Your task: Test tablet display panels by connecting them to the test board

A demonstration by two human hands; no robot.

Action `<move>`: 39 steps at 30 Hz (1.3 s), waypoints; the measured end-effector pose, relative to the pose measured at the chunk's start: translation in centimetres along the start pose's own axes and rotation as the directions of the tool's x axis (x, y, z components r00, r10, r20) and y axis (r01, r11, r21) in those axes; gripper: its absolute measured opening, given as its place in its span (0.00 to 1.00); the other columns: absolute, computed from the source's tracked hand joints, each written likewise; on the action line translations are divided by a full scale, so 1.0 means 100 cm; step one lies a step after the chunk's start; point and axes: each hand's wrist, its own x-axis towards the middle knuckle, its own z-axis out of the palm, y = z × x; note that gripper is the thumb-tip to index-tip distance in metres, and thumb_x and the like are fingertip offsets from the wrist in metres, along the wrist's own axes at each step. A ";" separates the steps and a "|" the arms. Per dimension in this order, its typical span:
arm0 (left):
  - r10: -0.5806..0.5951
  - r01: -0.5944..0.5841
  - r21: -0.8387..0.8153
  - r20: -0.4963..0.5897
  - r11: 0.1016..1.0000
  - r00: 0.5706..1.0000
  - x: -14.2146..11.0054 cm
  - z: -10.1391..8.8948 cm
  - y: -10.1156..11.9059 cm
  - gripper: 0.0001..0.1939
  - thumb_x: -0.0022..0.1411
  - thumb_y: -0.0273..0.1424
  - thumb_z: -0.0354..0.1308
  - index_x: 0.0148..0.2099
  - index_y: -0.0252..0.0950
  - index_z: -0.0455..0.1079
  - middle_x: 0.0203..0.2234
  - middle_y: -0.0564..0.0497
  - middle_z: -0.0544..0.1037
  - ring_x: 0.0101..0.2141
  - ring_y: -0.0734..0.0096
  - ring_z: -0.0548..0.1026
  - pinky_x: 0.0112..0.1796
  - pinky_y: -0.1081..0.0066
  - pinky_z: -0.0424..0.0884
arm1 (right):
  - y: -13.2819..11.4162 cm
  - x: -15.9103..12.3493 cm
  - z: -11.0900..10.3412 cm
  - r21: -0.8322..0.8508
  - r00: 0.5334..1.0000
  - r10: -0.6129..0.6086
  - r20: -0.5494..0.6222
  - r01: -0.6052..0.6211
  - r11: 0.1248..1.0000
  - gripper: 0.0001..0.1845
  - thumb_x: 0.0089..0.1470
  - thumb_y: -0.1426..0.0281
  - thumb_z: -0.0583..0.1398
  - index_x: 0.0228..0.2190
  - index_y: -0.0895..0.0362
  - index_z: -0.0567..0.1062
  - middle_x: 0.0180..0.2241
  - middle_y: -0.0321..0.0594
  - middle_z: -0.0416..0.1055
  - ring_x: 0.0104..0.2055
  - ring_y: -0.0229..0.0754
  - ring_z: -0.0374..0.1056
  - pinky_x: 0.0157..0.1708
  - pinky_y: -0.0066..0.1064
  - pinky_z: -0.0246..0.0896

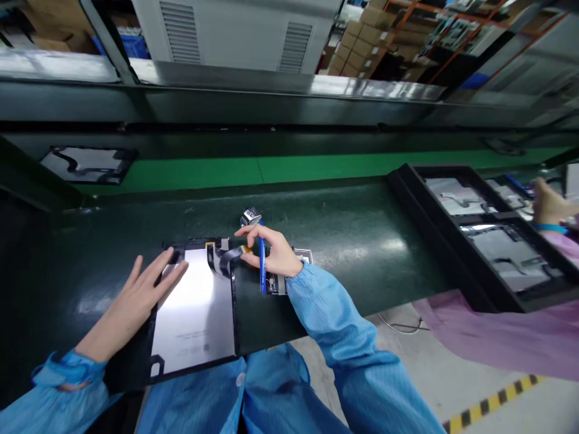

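A display panel (194, 319) with a bright silvery back and black frame lies flat before me. My left hand (140, 295) is open, its fingers spread over the panel's upper left edge. A grey ribbon cable (230, 258) with an orange end sticks out past the panel's upper right side. My right hand (274, 253) is closed around a slim blue tool (263, 268), perhaps tweezers; its thumb and index finger are at the cable's end, and I cannot tell if they pinch it. Partly hidden beneath that hand is a small assembly with electronic parts (277, 284).
A shiny metal object (251, 216) stands behind my right hand. Another panel (90, 164) lies at the back left. On the right, a black divided tray (425, 241) holds panels, and a co-worker's hand (549, 205) is beyond it. The bench's front edge is near my lap.
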 end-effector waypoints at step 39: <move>-0.082 0.052 -0.581 -0.026 0.812 0.996 0.014 -0.035 0.072 0.21 0.67 0.38 0.52 0.61 0.45 0.65 0.57 0.47 0.72 0.59 0.56 0.66 0.59 0.57 0.59 | 0.007 -0.003 -0.002 -0.287 0.973 0.003 -0.232 -0.072 0.955 0.11 0.58 0.67 0.58 0.43 0.55 0.66 0.53 0.47 0.72 0.57 0.46 0.67 0.58 0.43 0.58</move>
